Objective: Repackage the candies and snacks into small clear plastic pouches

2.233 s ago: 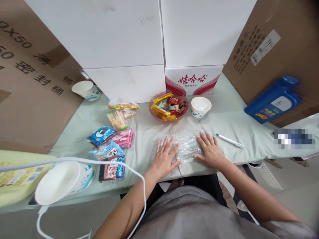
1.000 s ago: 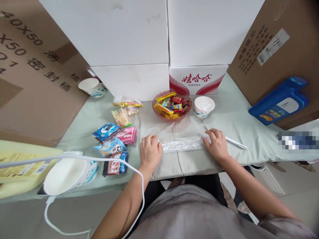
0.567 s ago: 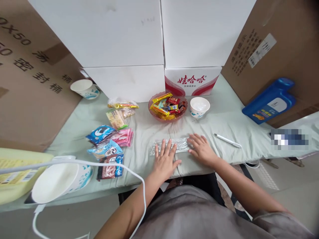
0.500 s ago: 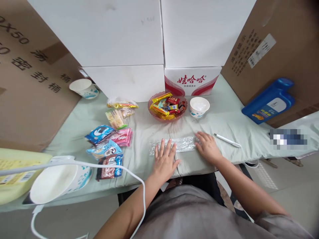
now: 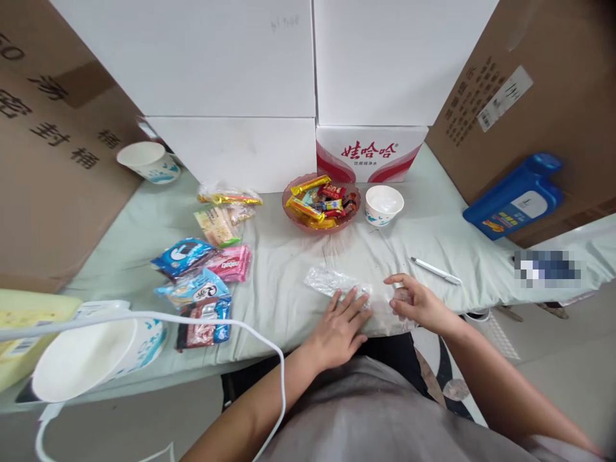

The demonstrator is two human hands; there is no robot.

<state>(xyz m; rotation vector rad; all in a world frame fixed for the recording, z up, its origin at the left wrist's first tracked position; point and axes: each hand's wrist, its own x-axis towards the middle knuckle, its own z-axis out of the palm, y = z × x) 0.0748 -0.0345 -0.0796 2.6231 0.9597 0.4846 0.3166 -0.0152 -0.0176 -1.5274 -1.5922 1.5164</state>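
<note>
A crumpled clear plastic wrapper or bag [image 5: 327, 281] lies slantwise on the cloth near the front edge. My left hand [image 5: 339, 327] rests flat over its lower part, fingers stretched out and covering some of it. Close to the right end of the plastic, my right hand [image 5: 423, 307] has its fingers bent and apart. Nothing clearly shows in that hand, and whether its fingertips touch the thin film is hard to see. Beyond both hands stands a pink glass bowl [image 5: 321, 226] of wrapped snacks, with a white paper cup [image 5: 384, 212] beside it.
Packaged snacks [image 5: 226, 263] lie in a group to the left. A white pen [image 5: 436, 271] is on the right, before a leaning blue bottle [image 5: 513, 199]. A large paper tub [image 5: 101, 359] and a white cable [image 5: 206, 319] occupy the left front. Cartons [image 5: 231, 154] wall the back.
The plastic has turned from lying nearly straight across to a slant, closer to the front edge. My left hand moved right and nearer; my right hand came nearer and bent its fingers.
</note>
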